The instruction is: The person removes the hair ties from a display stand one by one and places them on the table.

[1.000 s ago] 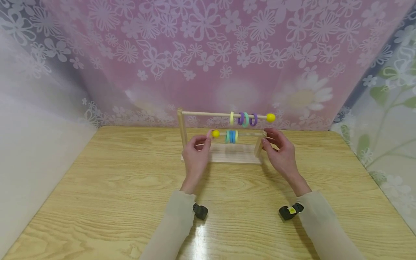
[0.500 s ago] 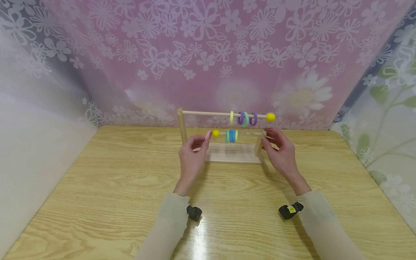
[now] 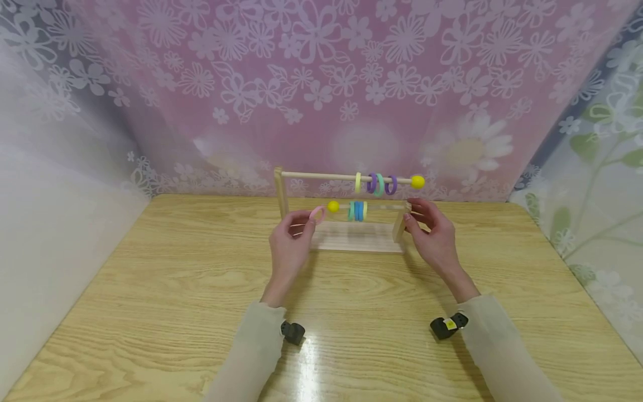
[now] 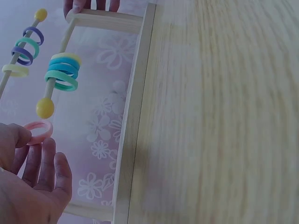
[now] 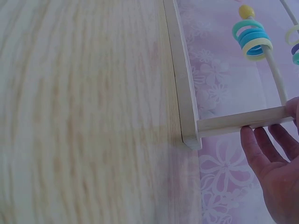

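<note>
A pink ring [image 3: 317,214] is pinched between the thumb and fingers of my left hand [image 3: 290,245], just left of the yellow ball [image 3: 333,206] that tips the lower rod. On that rod hang green, blue and pale yellow rings [image 3: 358,211]. My right hand [image 3: 435,234] grips the short wooden post [image 3: 399,224] at the rack's right end, thumb on the near side. Above, the upper rod [image 3: 321,176] carries a pale yellow, a green and two purple rings [image 3: 379,184]. In the left wrist view the pink ring [image 4: 39,132] is apart from the ball [image 4: 45,108].
The rack's wooden base [image 3: 359,239] stands on a wood-grain table [image 3: 361,312]. Its tall left post [image 3: 281,195] rises behind my left hand. A second yellow ball [image 3: 417,182] ends the upper rod. A pink flowered curtain [image 3: 311,134] hangs behind the table.
My left hand has drawn the pink ring leftward, away from the lower rod's yellow ball, and the ring has turned more face-on. The right hand stays on the short post.
</note>
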`<state>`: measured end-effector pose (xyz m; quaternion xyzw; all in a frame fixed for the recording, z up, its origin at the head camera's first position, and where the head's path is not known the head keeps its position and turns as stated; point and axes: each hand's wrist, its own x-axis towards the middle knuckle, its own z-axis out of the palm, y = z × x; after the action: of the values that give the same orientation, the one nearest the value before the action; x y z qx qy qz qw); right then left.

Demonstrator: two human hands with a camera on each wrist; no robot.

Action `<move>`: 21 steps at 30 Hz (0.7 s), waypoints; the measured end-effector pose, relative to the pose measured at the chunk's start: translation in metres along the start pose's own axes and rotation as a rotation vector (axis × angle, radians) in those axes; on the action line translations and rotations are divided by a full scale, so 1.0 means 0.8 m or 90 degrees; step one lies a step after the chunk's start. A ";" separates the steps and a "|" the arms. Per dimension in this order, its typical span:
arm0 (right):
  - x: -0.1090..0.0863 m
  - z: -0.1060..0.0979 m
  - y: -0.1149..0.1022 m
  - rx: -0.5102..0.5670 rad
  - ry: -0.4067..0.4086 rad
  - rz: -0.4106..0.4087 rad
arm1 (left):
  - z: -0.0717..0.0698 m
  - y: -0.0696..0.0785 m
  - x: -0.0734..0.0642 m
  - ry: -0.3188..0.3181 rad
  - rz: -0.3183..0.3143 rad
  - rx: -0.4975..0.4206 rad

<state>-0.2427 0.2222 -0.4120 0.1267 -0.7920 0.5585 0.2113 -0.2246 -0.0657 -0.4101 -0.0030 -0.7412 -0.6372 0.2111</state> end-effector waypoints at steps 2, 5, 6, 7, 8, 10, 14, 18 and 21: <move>0.000 0.000 0.000 -0.001 0.002 0.002 | -0.002 -0.001 0.000 0.000 0.004 -0.004; 0.000 0.000 0.000 0.003 0.006 0.008 | -0.004 -0.001 0.000 -0.004 0.011 -0.004; 0.000 0.000 0.000 0.006 0.007 0.009 | -0.004 -0.001 0.000 -0.005 0.011 -0.006; 0.000 0.000 -0.001 0.008 0.008 0.011 | -0.005 -0.001 0.000 -0.006 0.012 -0.006; 0.000 0.000 -0.001 0.010 0.008 0.012 | -0.005 -0.001 0.000 -0.005 0.012 -0.007; 0.000 0.000 -0.001 0.011 0.007 0.013 | -0.006 -0.001 0.000 -0.004 0.010 -0.011; 0.000 0.001 -0.001 0.010 0.006 0.011 | -0.007 -0.002 0.000 -0.007 0.012 -0.022; -0.001 0.001 -0.002 0.017 0.006 0.011 | -0.009 -0.003 -0.001 -0.017 0.015 -0.021; -0.001 0.002 -0.004 0.019 0.008 0.014 | -0.012 -0.004 -0.002 -0.026 0.013 -0.016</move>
<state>-0.2407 0.2198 -0.4098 0.1178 -0.7835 0.5736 0.2078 -0.2213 -0.0749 -0.4128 -0.0268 -0.7372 -0.6441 0.2023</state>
